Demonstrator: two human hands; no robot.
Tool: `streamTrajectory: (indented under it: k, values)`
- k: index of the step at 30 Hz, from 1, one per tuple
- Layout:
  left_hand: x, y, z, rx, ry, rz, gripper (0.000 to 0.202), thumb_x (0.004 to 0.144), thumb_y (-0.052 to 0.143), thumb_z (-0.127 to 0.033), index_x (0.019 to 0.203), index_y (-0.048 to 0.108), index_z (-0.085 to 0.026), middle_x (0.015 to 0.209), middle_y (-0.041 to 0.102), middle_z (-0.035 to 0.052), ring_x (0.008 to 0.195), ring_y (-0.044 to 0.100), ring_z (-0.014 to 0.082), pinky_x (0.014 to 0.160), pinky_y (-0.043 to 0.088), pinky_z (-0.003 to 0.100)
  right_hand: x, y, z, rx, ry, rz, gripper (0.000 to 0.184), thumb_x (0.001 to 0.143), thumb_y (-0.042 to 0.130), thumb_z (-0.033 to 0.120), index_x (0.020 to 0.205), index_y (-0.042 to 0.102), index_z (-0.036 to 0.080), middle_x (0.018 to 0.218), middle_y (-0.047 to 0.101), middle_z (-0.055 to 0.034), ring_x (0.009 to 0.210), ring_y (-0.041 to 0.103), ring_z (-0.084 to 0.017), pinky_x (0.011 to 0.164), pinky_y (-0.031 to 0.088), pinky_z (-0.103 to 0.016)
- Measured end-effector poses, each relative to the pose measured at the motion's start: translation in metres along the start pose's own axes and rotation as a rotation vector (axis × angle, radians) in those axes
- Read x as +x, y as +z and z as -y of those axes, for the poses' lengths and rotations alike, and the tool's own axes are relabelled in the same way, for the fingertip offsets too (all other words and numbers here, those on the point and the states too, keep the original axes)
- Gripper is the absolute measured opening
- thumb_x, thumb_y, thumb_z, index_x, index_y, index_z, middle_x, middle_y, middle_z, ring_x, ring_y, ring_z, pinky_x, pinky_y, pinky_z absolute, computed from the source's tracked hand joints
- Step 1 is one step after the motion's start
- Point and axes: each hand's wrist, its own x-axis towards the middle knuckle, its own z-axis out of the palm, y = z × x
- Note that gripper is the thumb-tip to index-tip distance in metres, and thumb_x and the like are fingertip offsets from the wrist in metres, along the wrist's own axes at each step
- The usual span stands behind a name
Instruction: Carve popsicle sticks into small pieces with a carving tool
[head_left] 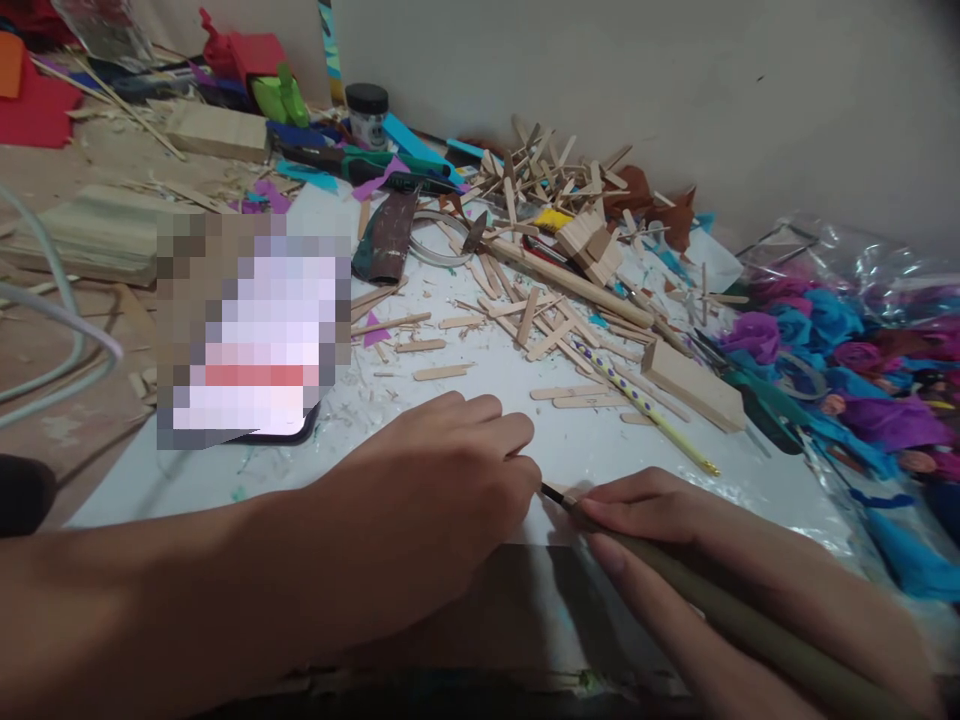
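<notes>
"Pinching what, with our right hand [675,515]?"

"A long tool with an olive handle [720,600]. Our thumb and fingers press on it near its dark end, which reaches our left hand [457,460], low over the near edge of the white sheet [495,370]."

"And the left grip?"

"Its fingers are curled closed, but the back of the hand stands in the way, so we cannot tell what lies between them."

"What crowds us beyond?"

"Just past our right hand, a dotted pencil [645,405] slants near a wooden block [694,385]. Farther off, a hammer [577,280] lies before a heap of craft sticks [555,170]."

"And at the sides?"

"On our left we have a phone [270,330], its lit screen blurred; on our right, purple and blue paper flowers [870,420] under clear plastic."
</notes>
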Motion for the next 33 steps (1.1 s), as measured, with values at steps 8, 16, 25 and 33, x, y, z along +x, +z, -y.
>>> streamTrajectory:
  k: [8, 16, 25, 33]
  values:
    - [0.001, 0.000, 0.001, -0.021, -0.019, 0.014, 0.026, 0.084, 0.075, 0.002, 0.078, 0.066, -0.021, 0.085, 0.065, 0.0008, 0.077, 0.052, 0.0220, 0.073, 0.038, 0.041, 0.008, 0.002, 0.004, 0.045, 0.026, 0.025, 0.016, 0.107, 0.071, 0.023, 0.109, 0.079, 0.037, 0.108, 0.091, 0.0040, 0.088, 0.089, -0.020, 0.062, 0.067, -0.020]
    - [0.000, 0.002, 0.002, -0.019, -0.002, -0.007, 0.028, 0.080, 0.074, 0.004, 0.076, 0.063, -0.022, 0.085, 0.065, 0.0012, 0.076, 0.051, 0.0221, 0.073, 0.038, 0.041, 0.008, 0.008, 0.002, 0.131, -0.040, -0.036, 0.019, 0.105, 0.071, 0.018, 0.109, 0.078, 0.035, 0.103, 0.088, 0.0019, 0.084, 0.087, -0.019, 0.067, 0.069, -0.022]
    - [0.003, -0.003, 0.002, -0.039, -0.016, 0.059, 0.029, 0.089, 0.072, 0.003, 0.078, 0.063, -0.022, 0.086, 0.066, 0.0017, 0.077, 0.053, 0.0229, 0.074, 0.039, 0.040, -0.009, 0.018, -0.001, -0.020, -0.116, -0.065, 0.017, 0.110, 0.067, 0.031, 0.108, 0.084, 0.029, 0.102, 0.088, -0.0064, 0.081, 0.089, -0.026, 0.065, 0.074, -0.028]
    - [0.002, -0.004, 0.002, -0.045, -0.013, 0.049, 0.028, 0.088, 0.075, 0.002, 0.078, 0.065, -0.021, 0.086, 0.066, 0.0015, 0.078, 0.053, 0.0223, 0.073, 0.039, 0.040, -0.012, 0.015, -0.001, -0.032, -0.088, -0.075, 0.014, 0.106, 0.073, 0.029, 0.114, 0.084, 0.029, 0.107, 0.090, -0.0084, 0.086, 0.091, -0.029, 0.070, 0.076, -0.031]
